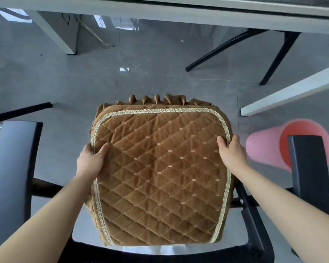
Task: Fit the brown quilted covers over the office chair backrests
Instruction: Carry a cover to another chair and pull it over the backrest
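A brown quilted cover filled the middle of the view, stretched over the seat of an office chair and seen from directly above. Its top was stitched in a diamond pattern, and a pale braided trim ran around the edge. At the far edge, the fabric bunched into a row of small ruffles.

The person's left hand gripped the cover's left edge, thumb lying on top of the quilting and fingers curled under the side. The right hand gripped the right edge in the same way, thumb on top beside the trim and fingers wrapped over the side. Both bare forearms reached in from the bottom corners.

A grey padded armrest stood to the left of the cover, and a black armrest to the right. The chair's black frame showed beneath the cover on the right, and a black mesh edge crossed the bottom.

Beyond the right armrest, a pink and red round object lay on the grey tiled floor, blurred. Farther off, a white surface spanned the top, with a white leg at left and black legs at right.
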